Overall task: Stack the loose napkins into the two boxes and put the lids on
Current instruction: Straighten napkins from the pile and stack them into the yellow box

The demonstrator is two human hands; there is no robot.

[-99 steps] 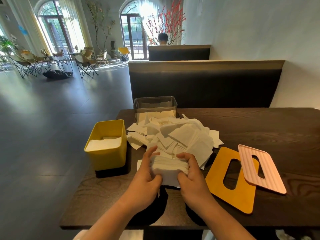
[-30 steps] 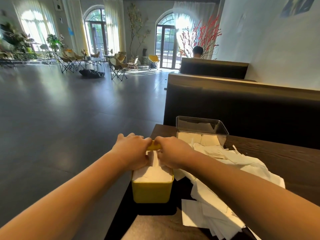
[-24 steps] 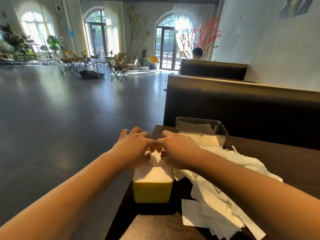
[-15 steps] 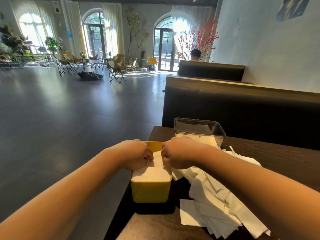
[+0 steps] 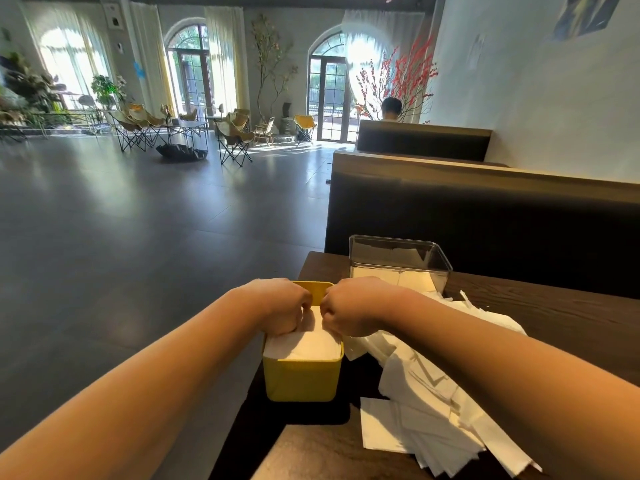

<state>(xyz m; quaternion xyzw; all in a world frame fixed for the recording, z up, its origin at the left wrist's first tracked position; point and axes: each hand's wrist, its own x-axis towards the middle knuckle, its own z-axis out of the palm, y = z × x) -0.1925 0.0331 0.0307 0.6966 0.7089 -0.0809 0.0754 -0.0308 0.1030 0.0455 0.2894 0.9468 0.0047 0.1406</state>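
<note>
The yellow box (image 5: 301, 379) stands at the table's left edge, filled to its rim with a stack of white napkins (image 5: 311, 346). My left hand (image 5: 280, 304) and my right hand (image 5: 349, 306) are curled into fists side by side, knuckles almost touching, pressed down onto the far half of that stack. My fingertips are hidden inside the box. The clear box (image 5: 398, 258) stands farther back with a low layer of napkins in it. A loose pile of napkins (image 5: 433, 393) spreads to the right of the yellow box. No lid is in view.
The dark wooden table (image 5: 554, 317) ends just left of the yellow box, with open floor beyond. A dark bench back (image 5: 485, 220) rises behind the table. A person sits at a farther booth.
My hands carried a stack from the pile to the yellow box and set it in. In the last second both hands closed into fists and sank lower onto the stack.
</note>
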